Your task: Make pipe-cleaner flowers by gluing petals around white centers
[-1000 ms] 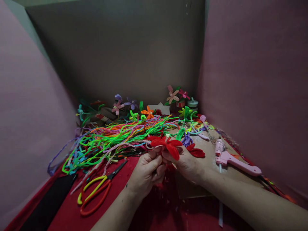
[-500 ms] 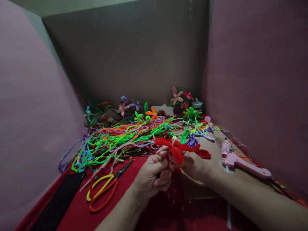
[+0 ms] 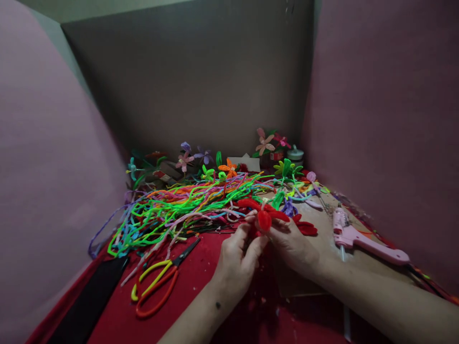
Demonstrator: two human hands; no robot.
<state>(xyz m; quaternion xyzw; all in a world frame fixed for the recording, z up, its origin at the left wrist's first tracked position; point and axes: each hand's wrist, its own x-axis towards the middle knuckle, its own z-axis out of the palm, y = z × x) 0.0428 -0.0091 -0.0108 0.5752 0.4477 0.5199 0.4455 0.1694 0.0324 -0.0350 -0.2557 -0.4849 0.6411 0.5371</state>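
A red pipe-cleaner flower (image 3: 265, 220) with a pale centre is held up between my two hands, its petals spread to both sides. My left hand (image 3: 241, 251) has its thumb and fingers closed at the flower's left underside. My right hand (image 3: 289, 246) pinches it from the right, just beneath the petals; the exact grip points are partly hidden. Another red petalled piece (image 3: 305, 225) lies right behind my right hand. Left of my left hand, scissors (image 3: 158, 282) with yellow and red handles rest on the red cloth (image 3: 190, 296).
A heap of colourful pipe cleaners (image 3: 186, 205) spreads behind my hands. At the right, a pink glue gun (image 3: 369, 243) lies on a brown board (image 3: 319, 282). Finished flowers (image 3: 265, 143) and a lidded jar (image 3: 295, 155) stand at the back. A black strip (image 3: 89, 301) lies at left.
My left hand has turned, now showing its back, with its fingers shifted up towards the petals. The flower has tilted so that its front petal looks shorter and rounder.
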